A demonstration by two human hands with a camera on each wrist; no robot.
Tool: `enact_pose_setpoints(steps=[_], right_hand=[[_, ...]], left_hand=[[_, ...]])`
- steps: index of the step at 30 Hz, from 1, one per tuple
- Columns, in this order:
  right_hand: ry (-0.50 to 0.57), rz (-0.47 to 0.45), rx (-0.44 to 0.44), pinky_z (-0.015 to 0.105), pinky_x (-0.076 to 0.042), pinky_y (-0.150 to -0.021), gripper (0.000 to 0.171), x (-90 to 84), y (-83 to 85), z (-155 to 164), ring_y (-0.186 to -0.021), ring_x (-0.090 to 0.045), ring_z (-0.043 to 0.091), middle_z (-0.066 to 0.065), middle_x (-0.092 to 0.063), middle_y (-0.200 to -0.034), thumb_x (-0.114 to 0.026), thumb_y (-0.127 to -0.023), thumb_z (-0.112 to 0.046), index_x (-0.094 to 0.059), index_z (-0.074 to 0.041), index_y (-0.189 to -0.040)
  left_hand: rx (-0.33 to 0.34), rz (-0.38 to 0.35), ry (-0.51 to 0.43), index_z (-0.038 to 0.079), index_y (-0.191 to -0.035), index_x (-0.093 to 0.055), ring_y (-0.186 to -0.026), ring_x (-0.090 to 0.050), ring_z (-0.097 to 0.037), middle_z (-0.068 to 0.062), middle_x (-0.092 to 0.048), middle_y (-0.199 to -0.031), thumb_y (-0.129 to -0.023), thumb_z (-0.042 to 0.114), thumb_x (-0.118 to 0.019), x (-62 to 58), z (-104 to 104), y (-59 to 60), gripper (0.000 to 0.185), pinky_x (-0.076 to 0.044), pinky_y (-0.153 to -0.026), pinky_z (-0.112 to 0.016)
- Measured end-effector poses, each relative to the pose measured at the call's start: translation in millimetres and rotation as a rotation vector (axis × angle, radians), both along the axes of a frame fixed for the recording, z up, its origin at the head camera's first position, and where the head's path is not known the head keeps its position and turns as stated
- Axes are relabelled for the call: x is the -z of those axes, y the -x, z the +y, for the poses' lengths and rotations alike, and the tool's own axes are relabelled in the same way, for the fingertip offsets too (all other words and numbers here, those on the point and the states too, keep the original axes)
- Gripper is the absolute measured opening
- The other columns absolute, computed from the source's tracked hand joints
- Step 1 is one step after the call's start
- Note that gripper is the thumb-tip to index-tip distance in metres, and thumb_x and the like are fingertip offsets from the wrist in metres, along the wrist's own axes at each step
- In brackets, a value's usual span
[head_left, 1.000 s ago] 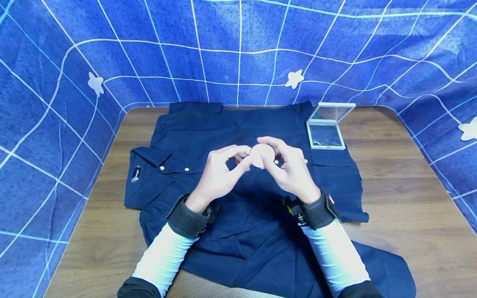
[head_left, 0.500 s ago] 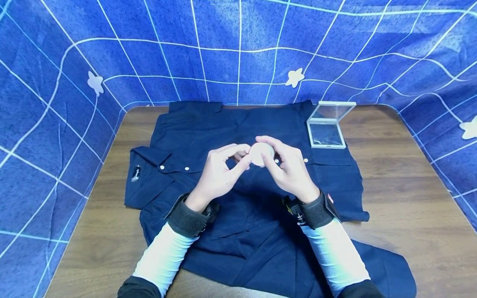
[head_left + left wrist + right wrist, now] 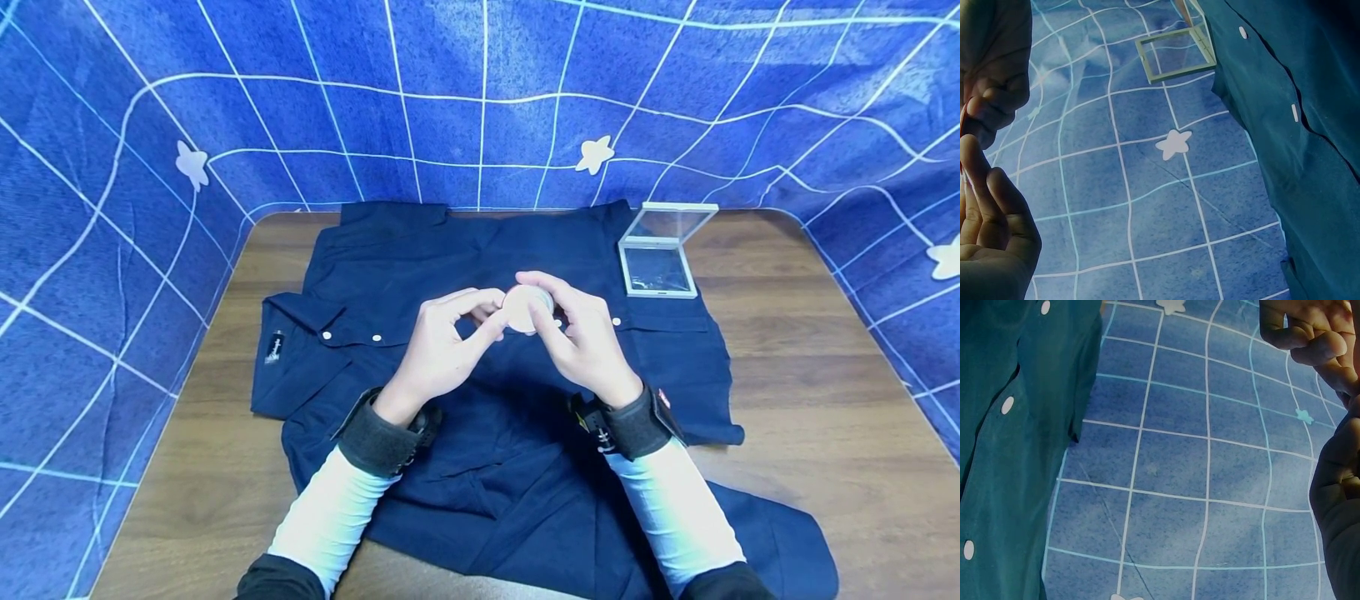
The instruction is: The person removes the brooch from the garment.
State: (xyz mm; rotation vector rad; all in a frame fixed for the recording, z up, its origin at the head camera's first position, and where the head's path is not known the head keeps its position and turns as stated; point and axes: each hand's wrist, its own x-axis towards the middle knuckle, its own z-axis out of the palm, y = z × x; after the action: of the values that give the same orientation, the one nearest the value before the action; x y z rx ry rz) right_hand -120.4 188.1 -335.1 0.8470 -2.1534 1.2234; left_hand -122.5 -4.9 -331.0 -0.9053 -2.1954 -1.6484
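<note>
Near the middle of the head view, both hands hold a small round disc point(image 3: 517, 310) above a navy button shirt point(image 3: 450, 425). Its face is pale pink, and a silvery grey edge shows on the right; its exact kind cannot be told. My left hand point(image 3: 446, 343) pinches the left edge between thumb and fingertips. My right hand point(image 3: 588, 337) has its thumb on the face and its index finger curled round the top edge. Both wrist views show the hands only in part, with the disc mostly hidden.
A square pale-framed case point(image 3: 657, 271) with a see-through lid stands open on the shirt's far right part. The shirt covers much of the wooden table point(image 3: 825, 367). A blue gridded cloth point(image 3: 435, 125) with white stars rises behind and at the sides.
More of the grey edge shows at the disc's right side than one second ago, and the pink face covers less there. Both hands keep nearly the same place and hold.
</note>
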Motion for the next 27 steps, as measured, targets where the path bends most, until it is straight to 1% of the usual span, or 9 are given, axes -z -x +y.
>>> enact_pose_setpoints(steps=[5, 9, 11, 14, 17, 21, 24, 27], right_hand=[[-0.01, -0.002, 0.0, 0.018, -0.036, -0.055, 0.053, 0.2, 0.3, 0.5, -0.059, -0.047, 0.014, 0.015, -0.068, -0.091, -0.041, -0.104, -0.041, -0.062, 0.005, -0.123], [-0.018, -0.022, -0.007, 0.019, -0.04, -0.059, 0.051, 0.6, 0.4, 1.2, -0.066, -0.052, 0.015, 0.017, -0.07, -0.103, -0.043, -0.104, -0.039, -0.062, 0.003, -0.125], [-0.019, -0.037, -0.009, 0.019, -0.043, -0.061, 0.049, -0.1, -0.1, 1.5, -0.07, -0.054, 0.015, 0.016, -0.07, -0.107, -0.044, -0.104, -0.038, -0.062, 0.002, -0.126], [-0.015, -0.058, -0.014, 0.023, -0.047, -0.063, 0.044, -1.0, -0.8, 2.1, -0.074, -0.057, 0.015, 0.016, -0.069, -0.11, -0.047, -0.104, -0.034, -0.061, 0.001, -0.127], [-0.014, -0.073, -0.018, 0.027, -0.049, -0.062, 0.038, -0.5, -1.1, 3.0, -0.075, -0.058, 0.015, 0.016, -0.069, -0.111, -0.051, -0.103, -0.027, -0.061, 0.0, -0.127], [-0.017, -0.105, -0.03, 0.027, -0.052, -0.065, 0.033, -0.6, -1.1, 4.3, -0.078, -0.06, 0.016, 0.015, -0.069, -0.113, -0.054, -0.101, -0.02, -0.06, -0.001, -0.128], [-0.026, -0.151, -0.042, 0.026, -0.053, -0.069, 0.036, -1.9, -0.8, 5.7, -0.081, -0.062, 0.016, 0.014, -0.069, -0.115, -0.055, -0.101, -0.024, -0.059, -0.001, -0.129], [-0.044, -0.194, -0.037, 0.024, -0.051, -0.07, 0.042, -2.4, 0.5, 8.5, -0.081, -0.063, 0.016, 0.012, -0.07, -0.107, -0.055, -0.101, -0.032, -0.058, -0.002, -0.131]], left_hand=[[-0.007, -0.02, 0.004, -0.003, -0.105, -0.07, -0.07, -0.068, -0.019, -0.014, -0.071, -0.083, -0.089, 0.001, -0.068, 0.7, -0.9, 0.8, 0.017, -0.051, -0.059, -0.025], [-0.016, -0.029, 0.014, -0.003, -0.106, -0.071, -0.07, -0.068, -0.02, -0.014, -0.072, -0.084, -0.088, 0.001, -0.069, 1.7, -2.1, 2.0, 0.018, -0.052, -0.061, -0.024], [-0.019, -0.027, 0.016, -0.003, -0.106, -0.071, -0.07, -0.068, -0.02, -0.014, -0.072, -0.084, -0.088, 0.001, -0.069, 2.1, -2.4, 2.6, 0.018, -0.053, -0.062, -0.024], [-0.017, -0.023, 0.012, -0.003, -0.106, -0.07, -0.069, -0.068, -0.02, -0.014, -0.072, -0.084, -0.088, 0.001, -0.069, 2.4, -2.2, 3.3, 0.018, -0.054, -0.063, -0.025], [-0.017, -0.024, 0.013, -0.004, -0.106, -0.07, -0.069, -0.067, -0.019, -0.014, -0.072, -0.083, -0.088, 0.002, -0.069, 2.4, -2.0, 3.3, 0.018, -0.054, -0.064, -0.025], [-0.016, -0.035, 0.016, -0.004, -0.106, -0.07, -0.068, -0.067, -0.019, -0.014, -0.072, -0.082, -0.088, 0.002, -0.069, 2.9, -1.7, 3.7, 0.018, -0.054, -0.064, -0.025], [-0.022, -0.039, 0.02, -0.004, -0.106, -0.07, -0.069, -0.066, -0.019, -0.014, -0.071, -0.082, -0.088, 0.001, -0.069, 3.1, -1.6, 4.2, 0.018, -0.054, -0.065, -0.027], [-0.027, -0.032, 0.019, -0.004, -0.105, -0.071, -0.069, -0.065, -0.019, -0.014, -0.071, -0.083, -0.088, 0.001, -0.069, 2.5, -1.6, 5.1, 0.017, -0.055, -0.065, -0.029]])
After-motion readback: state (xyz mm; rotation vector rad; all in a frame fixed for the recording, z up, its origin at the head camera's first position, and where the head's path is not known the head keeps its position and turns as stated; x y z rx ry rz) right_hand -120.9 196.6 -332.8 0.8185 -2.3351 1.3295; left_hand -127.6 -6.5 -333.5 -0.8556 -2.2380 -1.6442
